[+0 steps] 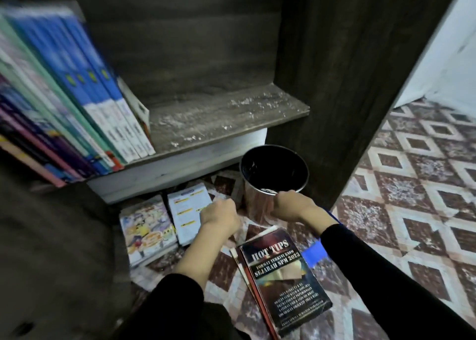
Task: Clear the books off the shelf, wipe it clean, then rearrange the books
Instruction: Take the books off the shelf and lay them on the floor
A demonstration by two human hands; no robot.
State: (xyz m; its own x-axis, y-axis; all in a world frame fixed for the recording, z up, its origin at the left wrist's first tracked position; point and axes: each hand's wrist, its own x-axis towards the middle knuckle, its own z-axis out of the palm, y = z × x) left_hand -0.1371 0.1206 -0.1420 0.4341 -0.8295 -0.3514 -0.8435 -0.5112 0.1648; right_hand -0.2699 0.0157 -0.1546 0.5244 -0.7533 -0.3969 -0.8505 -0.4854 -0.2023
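Note:
The dusty wooden shelf board [231,115] is bare on its right half. Several books [77,102] with blue, green and purple spines lean at its left end. On the tiled floor below lie a cartoon-cover book [146,229], a white booklet [188,208] and a dark "HOT TIPS" book [283,283] on top of thin red ones. My right hand [291,205] grips the near rim of a shiny metal bin [273,169]. My left hand [219,213] hovers over the white booklet's corner with curled fingers, just left of the bin; nothing shows in it.
The shelf's dark side panel [347,82] stands right of the bin. A blue item [315,254] peeks from under my right forearm. Patterned floor tiles [417,185] stretch to the right, up to a white wall [450,56].

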